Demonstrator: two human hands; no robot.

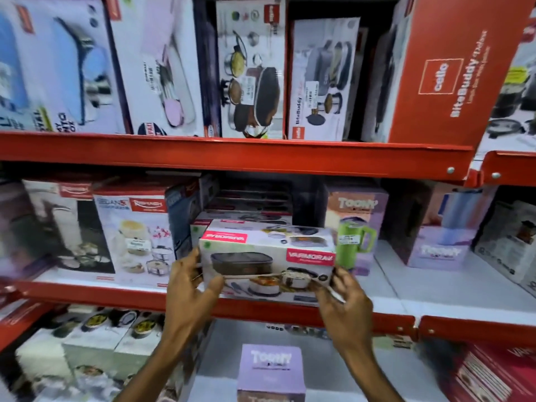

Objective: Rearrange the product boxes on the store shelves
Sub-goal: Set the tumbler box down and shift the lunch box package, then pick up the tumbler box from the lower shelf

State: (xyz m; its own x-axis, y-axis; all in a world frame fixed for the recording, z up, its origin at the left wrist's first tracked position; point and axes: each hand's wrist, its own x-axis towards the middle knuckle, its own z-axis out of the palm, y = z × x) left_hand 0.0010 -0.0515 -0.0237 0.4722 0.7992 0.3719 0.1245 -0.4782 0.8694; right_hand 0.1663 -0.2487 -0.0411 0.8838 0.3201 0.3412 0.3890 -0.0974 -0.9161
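1. I hold a white rectangular cardboard box with red "Varmora" labels and lunch-box pictures [268, 264] at the front edge of the middle red metal shelf [87, 294], its long side facing me.
2. My left hand [185, 288] closes its grip on the box's left end, thumb across the front face and fingers wrapped round the side.
3. My right hand [342, 297] closes its grip on the box's lower right corner, fingers curled against the end.
4. A thin pale band [252, 275] runs across the front of the box between my two hands; I cannot tell whether it is tied or loose.
5. The box rests on or just above a similar flat white box [246, 217] behind it; I cannot tell if they touch.
6. To the left on the same shelf stands a white box with a red "Rehash" label and pictures of round containers [136, 236], near my left hand.
7. To the right stands a lilac "Toony" box showing a green mug [355, 224], just beside the held box.
8. Above, the upper red shelf [232, 155] carries upright cookware boxes and a large red "cello BiteBuddy" carton [443, 71], tilted.
9. Below my wrists, on the lower shelf, sits a small lilac "Toony" box [271, 369].
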